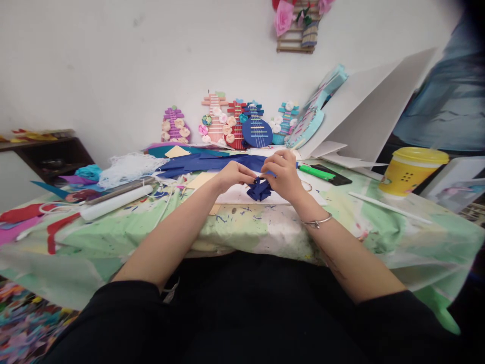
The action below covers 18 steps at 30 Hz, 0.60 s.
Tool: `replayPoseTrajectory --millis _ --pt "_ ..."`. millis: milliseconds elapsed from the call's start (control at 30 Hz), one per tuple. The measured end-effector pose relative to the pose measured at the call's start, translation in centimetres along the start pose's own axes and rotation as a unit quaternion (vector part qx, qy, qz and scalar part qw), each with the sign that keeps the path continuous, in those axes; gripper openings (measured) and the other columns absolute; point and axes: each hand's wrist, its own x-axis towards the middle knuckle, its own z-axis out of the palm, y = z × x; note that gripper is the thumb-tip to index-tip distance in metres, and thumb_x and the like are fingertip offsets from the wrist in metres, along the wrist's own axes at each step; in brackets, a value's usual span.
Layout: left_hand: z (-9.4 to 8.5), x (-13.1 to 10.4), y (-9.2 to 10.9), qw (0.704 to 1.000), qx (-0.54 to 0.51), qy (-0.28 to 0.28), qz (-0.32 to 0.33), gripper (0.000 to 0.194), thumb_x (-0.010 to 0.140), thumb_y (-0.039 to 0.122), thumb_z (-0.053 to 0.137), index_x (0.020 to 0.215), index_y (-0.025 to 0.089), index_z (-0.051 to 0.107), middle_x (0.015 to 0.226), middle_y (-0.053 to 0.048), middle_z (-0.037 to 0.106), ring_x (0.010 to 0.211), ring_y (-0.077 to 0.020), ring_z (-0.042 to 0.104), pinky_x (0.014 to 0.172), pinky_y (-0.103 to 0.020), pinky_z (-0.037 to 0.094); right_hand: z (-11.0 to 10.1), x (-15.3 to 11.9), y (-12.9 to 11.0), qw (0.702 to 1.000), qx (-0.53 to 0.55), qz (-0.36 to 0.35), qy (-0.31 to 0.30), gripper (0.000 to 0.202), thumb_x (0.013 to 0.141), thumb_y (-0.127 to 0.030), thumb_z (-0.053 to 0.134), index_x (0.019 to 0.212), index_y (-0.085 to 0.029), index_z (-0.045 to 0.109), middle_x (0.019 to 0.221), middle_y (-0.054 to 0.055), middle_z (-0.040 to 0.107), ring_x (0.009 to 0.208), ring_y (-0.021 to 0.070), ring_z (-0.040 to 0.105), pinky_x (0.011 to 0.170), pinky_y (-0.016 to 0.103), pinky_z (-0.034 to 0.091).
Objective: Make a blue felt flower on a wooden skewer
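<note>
Wears black clothing (261, 308) nearest to the camera and reaches both bare forearms (176, 225) over the table (250, 231). Holds with left hand (235, 175) one dark blue folded piece (259, 191), in narrow pinching grip at the upper edge. Pinches the same piece with right hand (283, 174) also, with silver bracelet (318, 223) on that arm. Has this piece in front of the body, over white board (291, 198); cannot tell if resting on it. Shows also blue strips (212, 163) behind, green marker (317, 173) beside right hand, and yellow cup (411, 174) farther right.
</note>
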Motion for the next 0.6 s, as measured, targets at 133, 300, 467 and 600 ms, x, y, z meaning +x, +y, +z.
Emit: replayPoseTrajectory --millis 133,300,467,600 --pt "0.08 0.25 -0.18 0.999 -0.027 0.043 -0.002 0.021 0.056 0.020 0.077 0.076 0.013 0.079 0.068 -0.009 0.073 0.061 -0.0149 0.060 0.063 -0.029 0.047 -0.28 0.10 -0.28 0.993 0.019 0.073 0.088 0.010 0.083 -0.018 0.056 0.079 -0.023 0.064 0.094 0.009 0.066 0.103 0.0289 0.051 0.092 0.048 0.038" --pt "0.04 0.48 -0.46 0.998 -0.051 0.026 -0.015 0.024 0.056 0.023 0.079 0.078 0.013 0.079 0.072 -0.010 0.074 0.063 -0.0154 0.062 0.065 -0.030 0.050 0.06 0.26 0.23 0.947 0.201 0.246 0.043 0.006 0.073 -0.020 0.061 0.073 -0.020 0.067 0.077 0.004 0.069 0.079 0.0221 0.061 0.081 0.041 0.048" --pt "0.14 0.50 -0.42 0.996 -0.076 0.015 -0.031 0.024 0.056 0.023 0.079 0.078 0.013 0.079 0.073 -0.010 0.073 0.066 -0.0160 0.063 0.067 -0.032 0.051 0.02 0.51 0.19 0.818 0.430 0.371 -0.089 0.011 0.066 -0.023 0.066 0.073 -0.017 0.072 0.075 0.005 0.072 0.072 0.0189 0.064 0.073 0.034 0.051" --pt "0.21 0.61 -0.62 0.995 -0.088 0.003 -0.036 0.022 0.055 0.020 0.078 0.076 0.013 0.078 0.072 -0.009 0.073 0.064 -0.0142 0.061 0.067 -0.032 0.050 -0.17 0.50 0.07 0.784 0.460 0.396 -0.132 0.013 0.059 -0.023 0.074 0.070 -0.015 0.073 0.074 0.006 0.071 0.067 0.0169 0.062 0.066 0.031 0.049"
